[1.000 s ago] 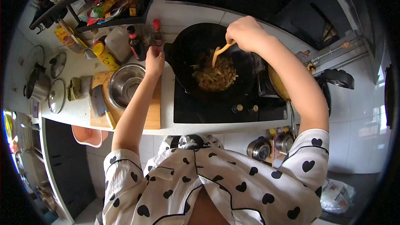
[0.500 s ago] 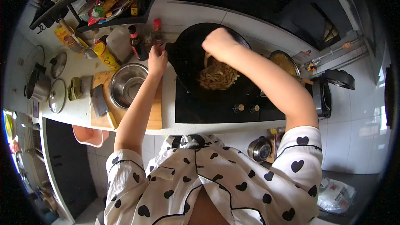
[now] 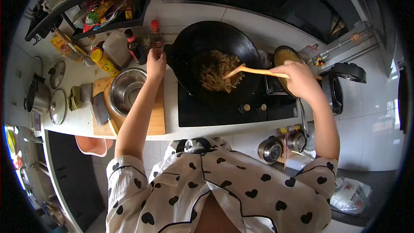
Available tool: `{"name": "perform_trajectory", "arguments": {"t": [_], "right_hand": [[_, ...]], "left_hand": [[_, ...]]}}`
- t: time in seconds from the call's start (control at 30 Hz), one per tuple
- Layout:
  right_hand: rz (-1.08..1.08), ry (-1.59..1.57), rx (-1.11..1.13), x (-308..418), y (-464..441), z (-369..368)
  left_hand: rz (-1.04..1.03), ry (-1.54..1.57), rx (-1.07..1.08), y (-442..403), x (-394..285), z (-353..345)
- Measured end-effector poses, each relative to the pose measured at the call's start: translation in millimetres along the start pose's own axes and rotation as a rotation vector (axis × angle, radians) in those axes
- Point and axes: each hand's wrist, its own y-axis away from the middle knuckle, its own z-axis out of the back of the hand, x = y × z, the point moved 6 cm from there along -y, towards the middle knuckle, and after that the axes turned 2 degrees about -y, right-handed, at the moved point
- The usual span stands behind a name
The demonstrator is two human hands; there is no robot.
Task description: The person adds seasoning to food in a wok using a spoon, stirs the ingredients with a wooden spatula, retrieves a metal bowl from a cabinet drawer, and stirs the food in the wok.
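Here the right grip (image 3: 298, 78) encircles a wooden spatula (image 3: 259, 71).

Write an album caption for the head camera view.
Right hand holds a wooden spatula in shredded food inside a black wok on the stove; left hand close beside the wok.

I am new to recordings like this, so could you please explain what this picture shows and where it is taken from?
There is no machine here: you see someone's own two bare hands, through a head-worn camera looking forward and down. The right hand holds a wood-coloured utensil, its far end in the shredded food inside a black wok. The left hand is at the wok's left edge; whether it grips it is hard to tell. The wok sits on a black hob. On the counter to the left, a cutting board carries a metal bowl and a cleaver.
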Motion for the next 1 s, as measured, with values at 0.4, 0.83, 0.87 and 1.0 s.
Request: {"name": "perform_trajectory", "arguments": {"t": [0.4,0.83,0.87,1.0], "right_hand": [[-0.106,-0.251,-0.037,-7,-13,-64],[-0.112,-0.270,0.003,3,-27,-75],[-0.095,-0.284,-0.005,1,-23,-62],[-0.117,-0.220,0.019,15,-14,-44]], "left_hand": [[0.009,-0.040,0.004,-1,9,-1],[0.023,-0.068,-0.003,0,14,4],[0.035,-0.079,0.016,0,9,5],[0.045,-0.095,0.050,-2,9,3]]}}
